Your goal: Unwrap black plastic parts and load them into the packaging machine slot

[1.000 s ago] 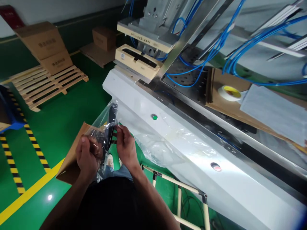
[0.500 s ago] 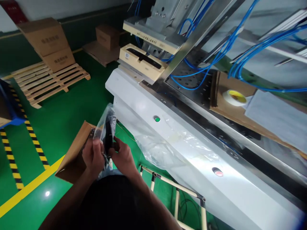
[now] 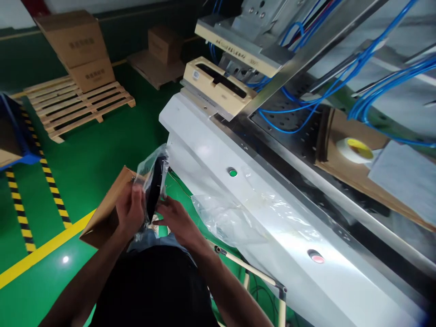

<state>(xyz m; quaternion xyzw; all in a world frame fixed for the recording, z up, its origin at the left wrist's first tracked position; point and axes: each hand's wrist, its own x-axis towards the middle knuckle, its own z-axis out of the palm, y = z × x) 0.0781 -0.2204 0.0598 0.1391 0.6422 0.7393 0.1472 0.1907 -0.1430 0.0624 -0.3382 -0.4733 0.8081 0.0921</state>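
My left hand grips the edge of a clear plastic bag, thumb on top. Inside or partly inside the bag is a long black part, standing at a slant; its exact kind I cannot make out. Beside its lower end is my right hand, thumb and fingers apart, fingertips close to the bag's right side. Whether they touch it is unclear. Just behind my left hand, an open cardboard box stands low, partly hidden by the hand and forearm.
A white machine front runs along my right, with a green button, a red button and loose plastic sheeting on it. A pipe frame stands below. Beyond the green floor lies a wooden pallet with cartons.
My right hand has loosened its fingers from the black part and shifted slightly down and right. More of the black part shows. The view has swung a little left.
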